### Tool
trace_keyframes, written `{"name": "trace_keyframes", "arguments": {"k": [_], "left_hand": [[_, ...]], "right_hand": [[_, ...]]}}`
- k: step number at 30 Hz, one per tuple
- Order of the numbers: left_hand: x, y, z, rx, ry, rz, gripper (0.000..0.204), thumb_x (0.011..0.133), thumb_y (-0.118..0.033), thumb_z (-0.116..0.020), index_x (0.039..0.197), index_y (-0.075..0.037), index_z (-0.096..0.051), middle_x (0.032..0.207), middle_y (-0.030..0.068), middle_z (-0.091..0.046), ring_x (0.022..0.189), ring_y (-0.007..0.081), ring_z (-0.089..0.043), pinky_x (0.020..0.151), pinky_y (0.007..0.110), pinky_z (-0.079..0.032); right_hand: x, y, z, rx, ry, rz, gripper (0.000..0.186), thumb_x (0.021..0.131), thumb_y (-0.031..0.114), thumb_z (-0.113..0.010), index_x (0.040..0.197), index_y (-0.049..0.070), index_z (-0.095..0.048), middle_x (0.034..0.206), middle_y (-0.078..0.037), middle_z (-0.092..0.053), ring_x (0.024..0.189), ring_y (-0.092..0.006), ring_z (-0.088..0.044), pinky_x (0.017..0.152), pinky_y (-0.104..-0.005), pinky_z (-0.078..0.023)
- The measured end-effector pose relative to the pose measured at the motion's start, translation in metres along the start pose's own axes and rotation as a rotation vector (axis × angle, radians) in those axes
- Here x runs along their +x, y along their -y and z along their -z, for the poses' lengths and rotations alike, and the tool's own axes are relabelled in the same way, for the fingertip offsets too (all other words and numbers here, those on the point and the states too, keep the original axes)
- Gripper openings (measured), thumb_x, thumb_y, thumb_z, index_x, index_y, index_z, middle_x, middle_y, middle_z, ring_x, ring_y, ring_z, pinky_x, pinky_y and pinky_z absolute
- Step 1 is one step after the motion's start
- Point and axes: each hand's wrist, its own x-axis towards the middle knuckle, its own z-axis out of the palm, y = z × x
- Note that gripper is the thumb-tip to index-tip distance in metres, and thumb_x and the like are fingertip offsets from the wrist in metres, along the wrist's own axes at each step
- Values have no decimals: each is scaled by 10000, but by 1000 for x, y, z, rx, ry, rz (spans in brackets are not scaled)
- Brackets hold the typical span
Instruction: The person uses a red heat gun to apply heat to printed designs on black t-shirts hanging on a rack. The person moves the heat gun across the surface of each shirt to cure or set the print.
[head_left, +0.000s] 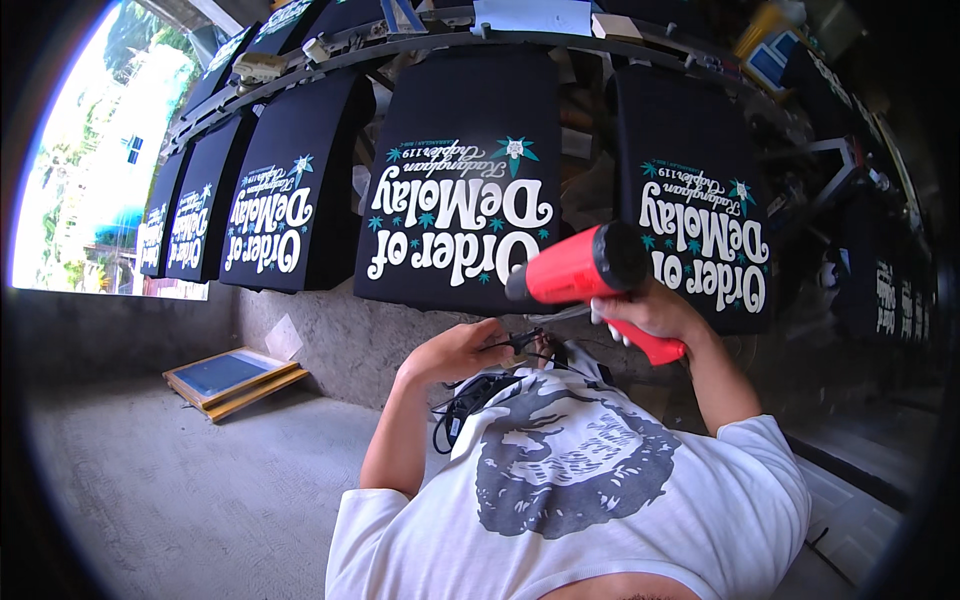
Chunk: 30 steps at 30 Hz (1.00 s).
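Observation:
My right hand is wrapped round the handle of a red heat gun with a black rear end. Its dark nozzle points left, above the lower edge of a black shirt with white lettering and teal leaf shapes. In front of my body, my left hand is closed on a black power cord. The fingertips are partly hidden there. More of the cord hangs in loops beside my white T-shirt. Another printed black shirt lies to the right, partly behind the heat gun and my right hand.
Several more printed black shirts lie stretched on boards to the left, along a metal rail. Wood-framed screens rest on the concrete floor against a low wall. A bright opening is at the far left.

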Motion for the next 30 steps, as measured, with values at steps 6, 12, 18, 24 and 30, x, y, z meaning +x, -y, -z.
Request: {"name": "trace_keyframes", "arguments": {"k": [6,12,18,24,30], "left_hand": [[-20,41,37,0,7,-11,375,1041,-356,-660,1183,-10,-628,1013,187,-746,900,315,-704,812,402,-531],[-58,103,85,38,29,-45,402,1039,-370,-662,1217,-11,-630,1035,180,-751,944,310,-717,829,402,-536],[-118,146,137,20,12,-22,399,1030,-385,-663,1174,-14,-637,1026,209,-745,950,368,-708,819,442,-527],[-158,196,178,146,49,-18,411,1017,-409,-664,1146,-19,-644,985,237,-732,923,403,-702,798,457,-523],[-170,205,190,92,80,-3,429,1020,-434,-656,1128,-20,-641,984,234,-729,920,400,-698,793,460,-518]], "right_hand": [[30,-5,-23,-7,-297,7,294,1013,277,-679,1181,35,-676,825,-34,-664,628,-120,-637,551,-304,-532],[50,30,-97,46,-126,-80,290,994,261,-711,1175,39,-665,844,-47,-680,641,-123,-640,551,-302,-535],[78,37,-142,15,-515,-47,364,1016,367,-671,1157,32,-665,874,-56,-688,632,-121,-635,546,-290,-527],[103,44,-217,96,-402,-72,345,1002,345,-697,1159,38,-672,858,-58,-695,622,-126,-644,540,-305,-533],[130,69,-250,77,-438,-44,356,1001,370,-693,1144,44,-685,832,-49,-686,635,-129,-647,539,-310,-533]]}}
